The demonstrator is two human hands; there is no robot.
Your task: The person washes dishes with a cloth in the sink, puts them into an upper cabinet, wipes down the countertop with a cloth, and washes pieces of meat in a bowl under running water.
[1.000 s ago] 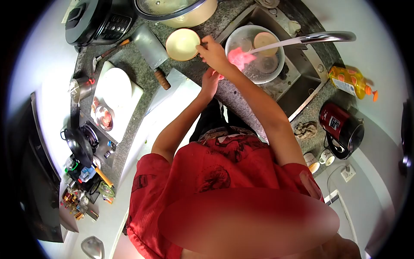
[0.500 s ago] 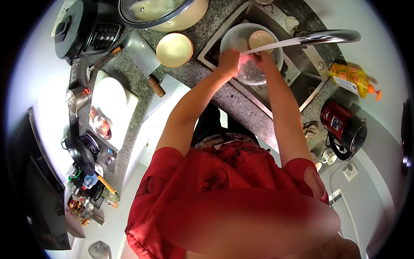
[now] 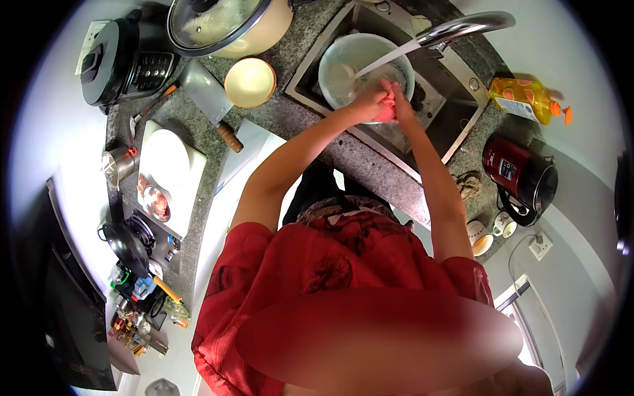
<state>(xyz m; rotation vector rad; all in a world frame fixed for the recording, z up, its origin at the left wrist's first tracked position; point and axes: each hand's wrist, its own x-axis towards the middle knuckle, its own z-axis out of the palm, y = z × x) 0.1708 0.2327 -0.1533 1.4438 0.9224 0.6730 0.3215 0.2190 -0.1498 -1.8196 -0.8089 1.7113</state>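
Over the near side of a large pale basin [image 3: 325, 79] in the sink, my left hand [image 3: 371, 107] and my right hand [image 3: 400, 109] are pressed together. Their fingers are closed against each other, and whatever lies between them, if anything, is hidden. A stream of water [image 3: 389, 58] runs from the curved metal faucet [image 3: 470, 25] into the basin, just beyond my hands. Inside the basin, a round pale shape [image 3: 341, 78], perhaps a bowl, shows faintly through cloudy water. The steel sink [image 3: 456, 129] surrounds the basin.
Left of the sink stand a cream bowl [image 3: 249, 82], a cleaver [image 3: 206, 92] and a lidded pot [image 3: 254, 36]. Farther left, a cutting board [image 3: 188, 191] carries a white plate [image 3: 165, 155] and meat in a dish [image 3: 156, 201]. To the right are a soap bottle [image 3: 522, 99] and red kettle [image 3: 508, 165].
My hands have come together and drawn back toward the basin's near edge, out of the water stream. The bowl that stood out at the basin's far side no longer shows there. The view shifted slightly.
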